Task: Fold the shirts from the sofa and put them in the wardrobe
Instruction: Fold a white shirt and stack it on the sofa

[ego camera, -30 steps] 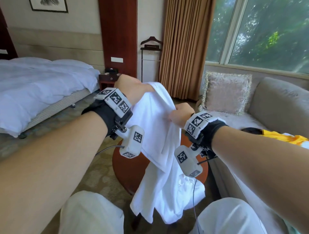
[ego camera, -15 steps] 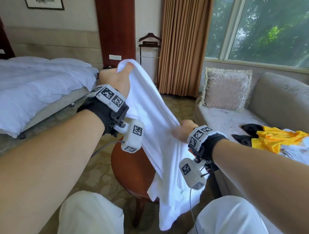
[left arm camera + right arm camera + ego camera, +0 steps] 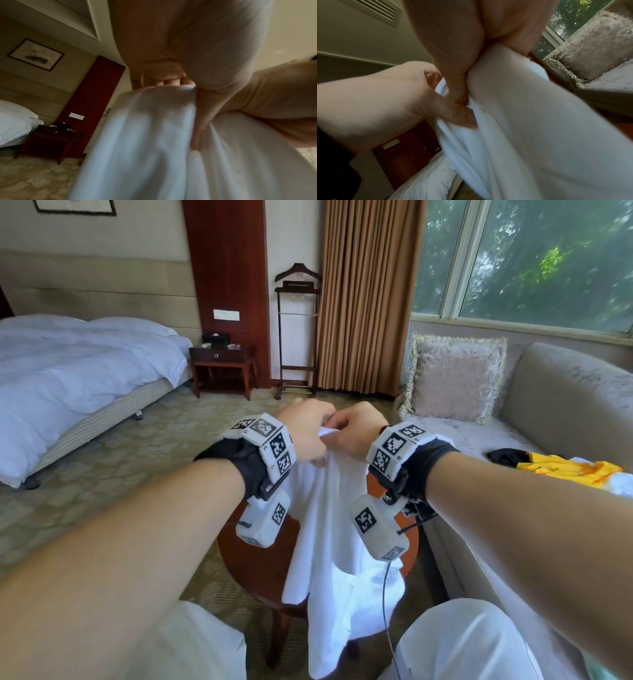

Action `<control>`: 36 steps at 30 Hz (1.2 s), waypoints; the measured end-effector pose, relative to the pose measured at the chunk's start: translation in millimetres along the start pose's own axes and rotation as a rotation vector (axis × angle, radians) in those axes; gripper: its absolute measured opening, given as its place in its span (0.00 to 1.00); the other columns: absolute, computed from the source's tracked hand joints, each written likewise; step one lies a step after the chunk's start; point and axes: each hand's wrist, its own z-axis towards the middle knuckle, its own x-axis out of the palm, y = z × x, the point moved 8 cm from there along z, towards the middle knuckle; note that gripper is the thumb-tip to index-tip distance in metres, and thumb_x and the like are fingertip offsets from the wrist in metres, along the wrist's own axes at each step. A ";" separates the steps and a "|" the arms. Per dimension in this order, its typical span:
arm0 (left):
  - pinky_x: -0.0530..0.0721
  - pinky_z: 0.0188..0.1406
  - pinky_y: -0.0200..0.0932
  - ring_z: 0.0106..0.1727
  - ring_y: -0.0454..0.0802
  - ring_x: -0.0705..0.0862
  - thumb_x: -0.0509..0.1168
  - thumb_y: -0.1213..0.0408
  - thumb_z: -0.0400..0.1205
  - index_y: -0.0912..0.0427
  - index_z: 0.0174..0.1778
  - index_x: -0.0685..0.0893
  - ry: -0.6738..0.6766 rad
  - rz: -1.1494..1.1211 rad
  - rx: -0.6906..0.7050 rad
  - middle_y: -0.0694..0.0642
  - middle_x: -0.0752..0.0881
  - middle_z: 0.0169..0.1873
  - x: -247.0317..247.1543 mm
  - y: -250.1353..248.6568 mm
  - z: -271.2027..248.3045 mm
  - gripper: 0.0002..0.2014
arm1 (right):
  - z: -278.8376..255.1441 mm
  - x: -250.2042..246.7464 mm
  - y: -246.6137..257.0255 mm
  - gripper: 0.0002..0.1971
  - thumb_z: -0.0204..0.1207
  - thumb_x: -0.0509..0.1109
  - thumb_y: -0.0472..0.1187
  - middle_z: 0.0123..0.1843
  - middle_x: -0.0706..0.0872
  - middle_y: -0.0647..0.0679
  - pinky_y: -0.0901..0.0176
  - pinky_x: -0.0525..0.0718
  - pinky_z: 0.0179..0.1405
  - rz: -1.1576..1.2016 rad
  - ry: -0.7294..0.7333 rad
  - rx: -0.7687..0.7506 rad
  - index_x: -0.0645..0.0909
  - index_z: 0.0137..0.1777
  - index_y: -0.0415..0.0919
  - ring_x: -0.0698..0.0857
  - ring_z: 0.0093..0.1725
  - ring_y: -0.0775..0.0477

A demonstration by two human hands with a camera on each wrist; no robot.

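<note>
Above the round table: white shirt [image 3: 329, 529] hangs from both hands over the red-brown wooden table [image 3: 253, 570], its lower part draped past the near table edge, between the person's knees.
Left hand [image 3: 301, 433]: fingers curled over the shirt's top edge; the thumb pinches the cloth, as the right wrist view shows.
Right hand [image 3: 356, 429]: fingers curled round the same top edge, touching the left hand.
Change: half a second ago the left hand held one end of the shirt high on the left and the right hand held it lower on the right, well apart. Both hands now meet at one level, over the far part of the table.
Meaning for the task: judged a regrip or a joining of two edges; folding is only begun, and nothing has gone to the wardrobe, which is not in view.
Sofa [image 3: 561, 392]: on the right, bearing a yellow and black garment [image 3: 561, 470] not yet handled and a fringed cushion [image 3: 455, 378].
Far left: bed [image 3: 75, 371].
</note>
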 end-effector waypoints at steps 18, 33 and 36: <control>0.85 0.55 0.52 0.51 0.55 0.87 0.77 0.51 0.61 0.43 0.29 0.86 -0.425 -0.354 -0.285 0.46 0.89 0.36 -50.6 70.8 -4.2 0.07 | -3.6 28.5 -60.4 0.13 0.80 0.70 0.46 0.49 0.88 0.46 0.53 0.86 0.49 0.155 0.156 0.185 0.85 0.57 0.37 0.87 0.47 0.46; 0.75 0.34 0.40 0.38 0.51 0.82 0.70 0.68 0.76 0.60 0.34 0.85 -0.436 -0.438 -0.150 0.54 0.83 0.30 -45.3 40.3 2.6 0.05 | 1.9 22.3 -18.5 0.36 0.45 0.85 0.46 0.58 0.87 0.47 0.46 0.81 0.63 0.496 0.218 0.150 0.81 0.57 0.44 0.85 0.60 0.46; 0.84 0.47 0.44 0.41 0.45 0.86 0.71 0.61 0.78 0.60 0.45 0.90 -0.574 -0.885 -0.188 0.55 0.91 0.41 -56.9 52.2 -2.6 0.07 | -3.3 38.4 -40.5 0.32 0.53 0.87 0.43 0.55 0.86 0.48 0.48 0.83 0.62 0.262 0.291 0.194 0.80 0.58 0.42 0.85 0.55 0.47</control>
